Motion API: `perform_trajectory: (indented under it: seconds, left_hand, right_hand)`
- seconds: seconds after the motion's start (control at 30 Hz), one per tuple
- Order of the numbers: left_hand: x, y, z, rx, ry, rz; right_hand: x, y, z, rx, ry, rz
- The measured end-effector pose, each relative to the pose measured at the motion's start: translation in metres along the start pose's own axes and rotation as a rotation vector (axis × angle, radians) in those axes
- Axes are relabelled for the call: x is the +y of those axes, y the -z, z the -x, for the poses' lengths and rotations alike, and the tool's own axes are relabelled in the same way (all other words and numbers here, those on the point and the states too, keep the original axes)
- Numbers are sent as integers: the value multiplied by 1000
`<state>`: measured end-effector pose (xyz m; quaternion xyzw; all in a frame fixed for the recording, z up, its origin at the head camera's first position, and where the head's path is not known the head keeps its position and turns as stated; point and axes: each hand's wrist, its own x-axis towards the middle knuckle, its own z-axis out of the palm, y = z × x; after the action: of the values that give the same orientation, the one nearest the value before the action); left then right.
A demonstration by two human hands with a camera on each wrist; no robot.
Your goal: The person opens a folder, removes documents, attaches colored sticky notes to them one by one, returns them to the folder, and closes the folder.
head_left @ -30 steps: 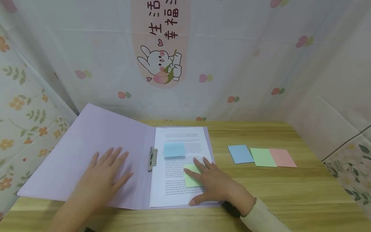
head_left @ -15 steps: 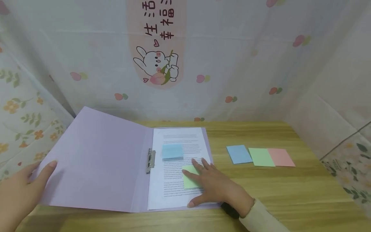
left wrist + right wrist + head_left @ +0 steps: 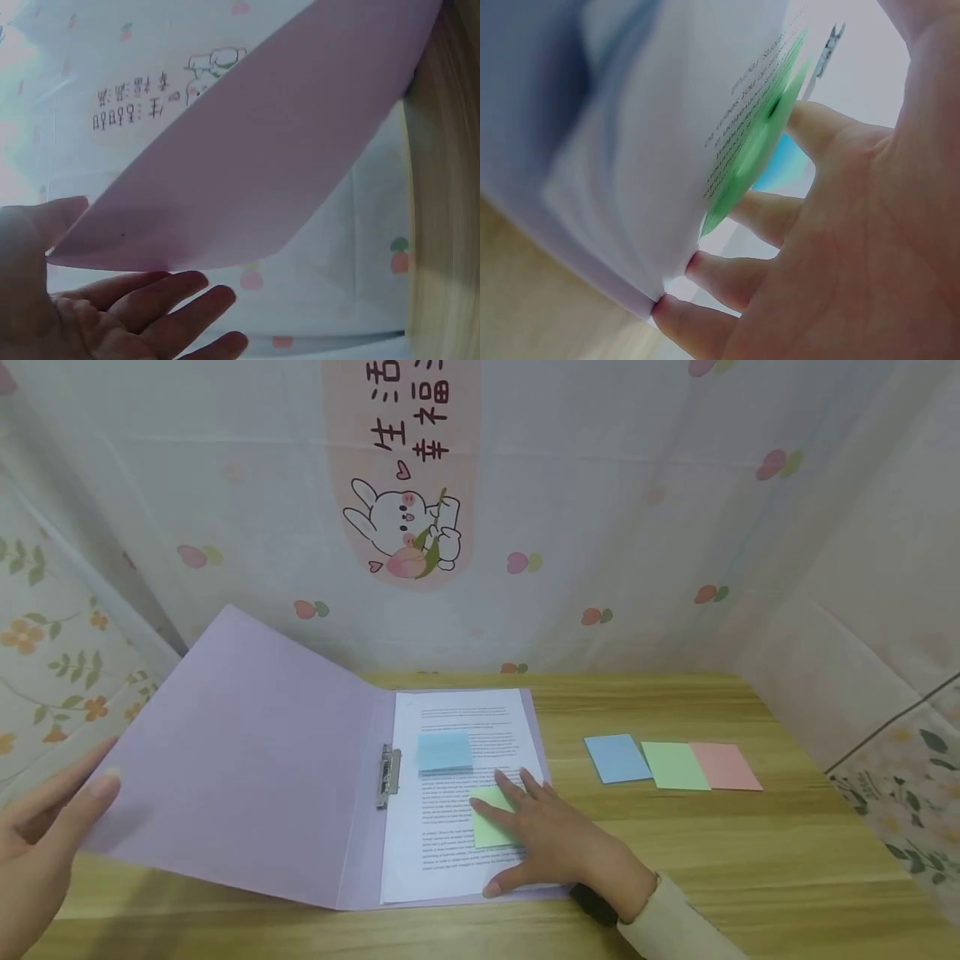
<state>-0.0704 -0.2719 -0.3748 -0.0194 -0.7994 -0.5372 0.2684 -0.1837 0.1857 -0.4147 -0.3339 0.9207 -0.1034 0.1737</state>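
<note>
A lilac folder (image 3: 247,760) lies spread on the table, its left cover tilted up off the wood. My left hand (image 3: 45,843) holds that cover at its outer lower corner, thumb on the inner face and fingers behind, as the left wrist view of the cover (image 3: 225,157) also shows. Printed sheets (image 3: 442,877) lie in the right half beside a metal clip (image 3: 388,777). On the top sheet are a blue sticky note (image 3: 444,752) and a green sticky note (image 3: 491,818). My right hand (image 3: 562,839) rests on the sheets with spread fingers, partly covering the green sticky note (image 3: 757,150).
To the right of the folder, blue (image 3: 618,758), green (image 3: 677,766) and pink (image 3: 726,766) sticky notes lie in a row on the wooden table (image 3: 720,860). A patterned curtain (image 3: 600,510) hangs behind and along both sides.
My left hand has moved from over the inside of the cover out to its left edge and taken hold there. The cover has risen. The right hand stays on the sheets.
</note>
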Motion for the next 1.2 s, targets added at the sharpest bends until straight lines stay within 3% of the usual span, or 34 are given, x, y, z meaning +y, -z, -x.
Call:
perform_trajectory:
  seconds: [0.07,0.17,0.3,0.43,0.53,0.67,0.77,0.87,1.03,1.2]
  left_hand:
    - [9,-8,-1,-10,-40,-10]
    - [30,-21,4,-13,18,-250]
    - [50,-39,8,-35,15,-306]
    - [64,-59,5,-91,-126,-267]
    - [77,-76,2,-116,-260,-246]
    - [86,-97,-5,-124,-416,-209]
    - [89,-112,-10,-148,-506,-164]
    - [91,-126,-12,-163,-573,-141]
    - [95,-145,-13,-174,-671,-143]
    - [97,-159,-9,-309,-686,-181]
  right_hand:
    - [0,0,0,2,4,5]
    - [0,0,0,7,15,8]
    - [1,-1,0,22,27,-14]
    - [6,1,-1,22,-2,-97]
    - [12,6,-1,42,-57,-221]
    - [25,13,-2,152,-119,-335]
    - [36,16,-3,231,-148,-321]
    - [46,17,-2,258,-159,-275]
    - [60,20,0,210,-141,-231]
    - [68,23,2,177,-120,-230]
